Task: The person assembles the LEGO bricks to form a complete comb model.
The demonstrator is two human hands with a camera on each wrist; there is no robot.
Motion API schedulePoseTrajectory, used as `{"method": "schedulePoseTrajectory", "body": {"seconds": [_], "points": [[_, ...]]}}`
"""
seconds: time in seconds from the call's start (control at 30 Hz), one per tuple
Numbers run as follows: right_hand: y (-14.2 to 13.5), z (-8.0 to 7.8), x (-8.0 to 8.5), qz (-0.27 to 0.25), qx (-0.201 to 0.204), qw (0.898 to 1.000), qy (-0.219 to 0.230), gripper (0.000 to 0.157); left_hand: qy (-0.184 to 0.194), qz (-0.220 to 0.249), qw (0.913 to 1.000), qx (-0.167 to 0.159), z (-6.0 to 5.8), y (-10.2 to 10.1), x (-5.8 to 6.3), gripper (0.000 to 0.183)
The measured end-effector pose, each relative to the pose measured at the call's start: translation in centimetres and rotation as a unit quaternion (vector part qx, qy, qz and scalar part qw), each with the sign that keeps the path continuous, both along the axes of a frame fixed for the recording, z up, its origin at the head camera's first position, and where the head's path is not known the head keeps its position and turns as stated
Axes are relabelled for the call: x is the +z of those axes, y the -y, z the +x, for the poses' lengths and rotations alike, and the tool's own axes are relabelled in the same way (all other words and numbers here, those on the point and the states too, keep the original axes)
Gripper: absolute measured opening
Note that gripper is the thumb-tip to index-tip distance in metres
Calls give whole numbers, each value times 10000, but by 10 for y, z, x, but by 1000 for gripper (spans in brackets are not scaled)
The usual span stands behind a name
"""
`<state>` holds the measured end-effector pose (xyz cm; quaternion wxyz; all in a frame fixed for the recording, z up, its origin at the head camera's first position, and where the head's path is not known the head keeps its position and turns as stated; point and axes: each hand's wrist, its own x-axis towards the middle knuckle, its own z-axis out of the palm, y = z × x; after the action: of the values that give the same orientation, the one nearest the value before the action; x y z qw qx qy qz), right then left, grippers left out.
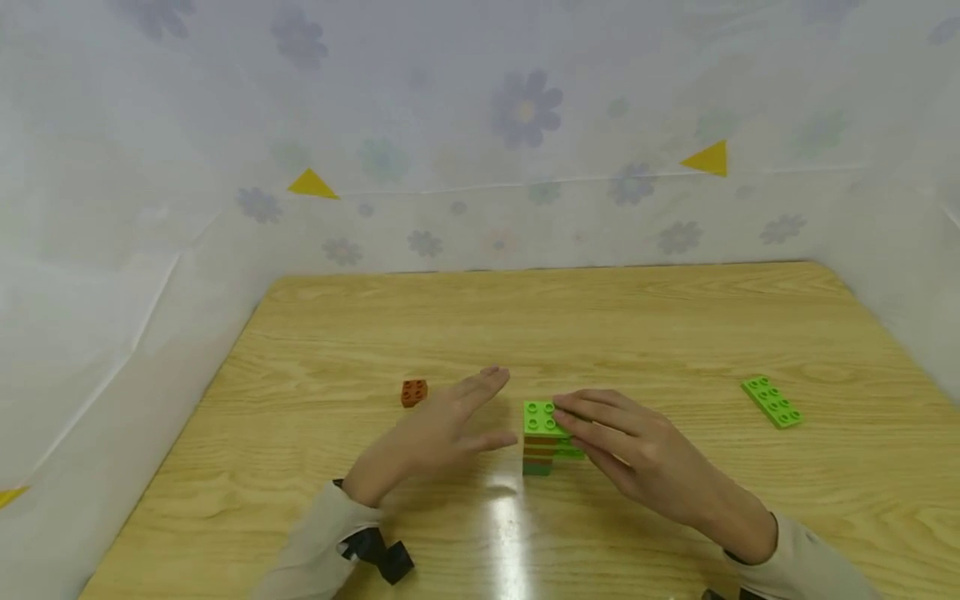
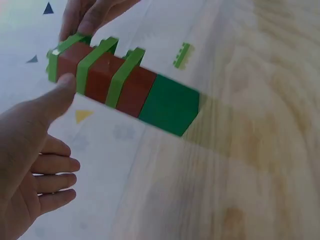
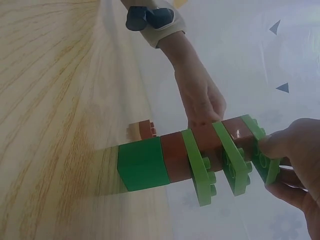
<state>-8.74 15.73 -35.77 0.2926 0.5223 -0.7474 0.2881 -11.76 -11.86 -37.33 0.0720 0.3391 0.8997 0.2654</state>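
A tower of toy building blocks stands upright on the table, with a dark green block (image 2: 170, 105) at its base. Above that, reddish-brown blocks (image 3: 176, 156) alternate with light green plates (image 3: 199, 167) that jut out to the right. My right hand (image 1: 645, 458) pinches the jutting end of the top light green plate (image 1: 537, 417) between thumb and fingers. To the tower's left is my left hand (image 1: 442, 425), its fingers extended and holding nothing. Its thumb points at the upper part of the tower; whether it touches, I cannot tell.
A loose reddish-brown block (image 1: 414, 392) lies behind the left hand. Off to the right, a loose light green plate (image 1: 772, 402) rests studs up on the wooden table (image 1: 525, 325). A flower-patterned white curtain (image 1: 465, 150) surrounds the back and sides.
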Motion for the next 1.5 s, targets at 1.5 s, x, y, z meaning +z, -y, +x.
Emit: {"method": "schedulePoseTrajectory", "body": {"seconds": [1.5], "points": [[2, 2, -2, 497, -478, 9907, -1174, 35, -2488, 99, 9682, 221, 15, 27, 22, 47]]}}
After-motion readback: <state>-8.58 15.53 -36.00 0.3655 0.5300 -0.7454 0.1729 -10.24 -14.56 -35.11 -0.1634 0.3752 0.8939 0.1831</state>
